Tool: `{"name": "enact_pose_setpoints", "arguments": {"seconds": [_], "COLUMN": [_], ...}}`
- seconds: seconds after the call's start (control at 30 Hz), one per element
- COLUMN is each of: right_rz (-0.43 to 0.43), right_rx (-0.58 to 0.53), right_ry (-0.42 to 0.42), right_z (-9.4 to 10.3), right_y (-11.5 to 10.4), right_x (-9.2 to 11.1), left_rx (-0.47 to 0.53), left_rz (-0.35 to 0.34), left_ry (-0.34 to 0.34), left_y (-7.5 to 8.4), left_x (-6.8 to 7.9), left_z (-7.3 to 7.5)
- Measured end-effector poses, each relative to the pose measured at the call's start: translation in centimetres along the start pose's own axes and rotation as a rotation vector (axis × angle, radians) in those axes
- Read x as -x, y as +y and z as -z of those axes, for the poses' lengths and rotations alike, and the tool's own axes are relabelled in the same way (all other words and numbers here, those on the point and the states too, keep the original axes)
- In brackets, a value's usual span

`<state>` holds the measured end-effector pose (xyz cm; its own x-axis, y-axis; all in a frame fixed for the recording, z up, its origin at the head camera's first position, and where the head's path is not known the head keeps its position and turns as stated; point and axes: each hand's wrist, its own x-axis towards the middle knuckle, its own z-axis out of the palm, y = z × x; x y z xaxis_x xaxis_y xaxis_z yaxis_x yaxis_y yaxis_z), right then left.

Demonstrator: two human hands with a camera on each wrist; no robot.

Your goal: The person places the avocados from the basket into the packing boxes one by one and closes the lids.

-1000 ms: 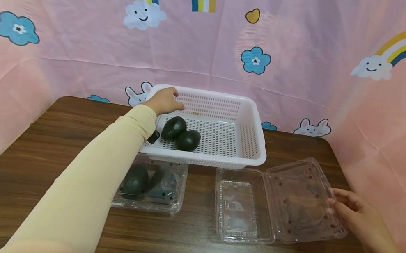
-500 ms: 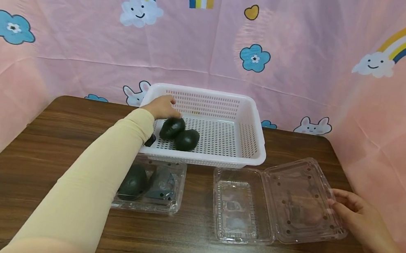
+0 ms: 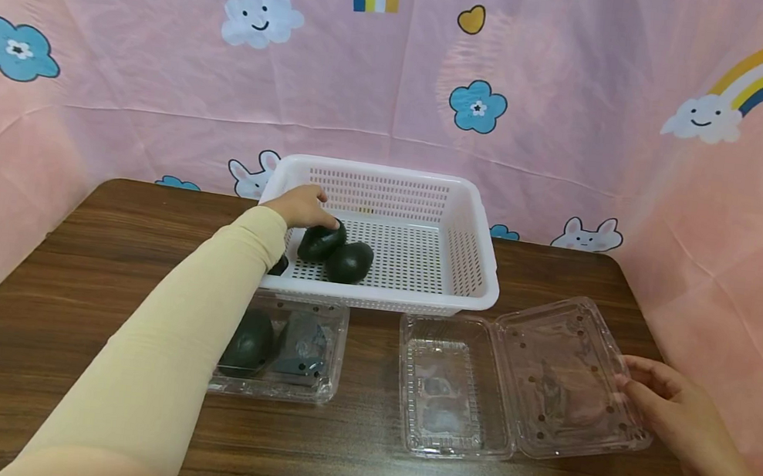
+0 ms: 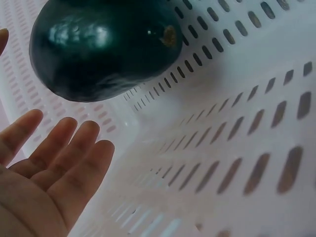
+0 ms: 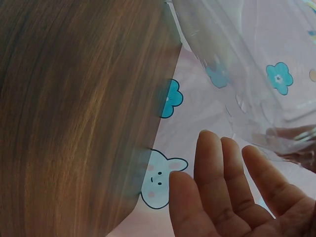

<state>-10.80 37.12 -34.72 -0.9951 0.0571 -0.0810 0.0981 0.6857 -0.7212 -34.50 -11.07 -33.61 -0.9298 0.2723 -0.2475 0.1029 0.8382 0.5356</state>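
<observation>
Two dark green avocados lie in the white basket (image 3: 403, 296). My left hand (image 3: 302, 206) reaches over the basket's left side, at the rear avocado (image 3: 322, 243); the second avocado (image 3: 349, 262) lies beside it. In the left wrist view, the relaxed fingers (image 4: 74, 153) stand apart from the large avocado (image 4: 103, 49). At the right, my right hand (image 3: 674, 404) pinches the edge of the raised clear lid (image 3: 569, 382) of an open plastic clamshell box (image 3: 445, 392). The right wrist view has the lid (image 5: 237, 64) between thumb and forefinger, the other fingers loosely extended.
A closed clear clamshell box (image 3: 334, 357) with a dark avocado (image 3: 250, 342) inside sits front left, partly behind my left sleeve (image 3: 160, 347). All stands on a brown wooden table (image 3: 302, 458). A pink printed cloth (image 3: 383, 91) hangs around the back and sides.
My left hand has lowered into the basket, down to the rear avocado. The right hand stays at the lid. The head view has shifted slightly.
</observation>
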Motion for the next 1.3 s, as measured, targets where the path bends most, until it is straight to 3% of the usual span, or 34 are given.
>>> {"name": "enact_pose_setpoints", "arguments": {"seconds": [0.67, 0.9, 1.13, 1.3], "right_rz": [-0.031, 0.022, 0.001, 0.002], "right_rx": [-0.048, -0.088, -0.085, -0.075], "right_ry": [-0.034, -0.018, -0.032, -0.033], "right_z": [0.0, 0.1, 0.1, 0.1], "right_y": [-0.3, 0.3, 0.2, 0.3], "right_x": [0.0, -0.1, -0.1, -0.1], "left_rx": [-0.011, -0.053, -0.142, -0.138], "left_rz": [0.041, 0.030, 0.006, 0.024], "left_ry": [-0.073, -0.102, -0.120, -0.136], "left_y": [-0.4, -0.4, -0.1, -0.1], "left_x": [-0.3, -0.9, -0.6, -0.8], "left_z": [-0.5, -0.7, -1.0, -1.3]}}
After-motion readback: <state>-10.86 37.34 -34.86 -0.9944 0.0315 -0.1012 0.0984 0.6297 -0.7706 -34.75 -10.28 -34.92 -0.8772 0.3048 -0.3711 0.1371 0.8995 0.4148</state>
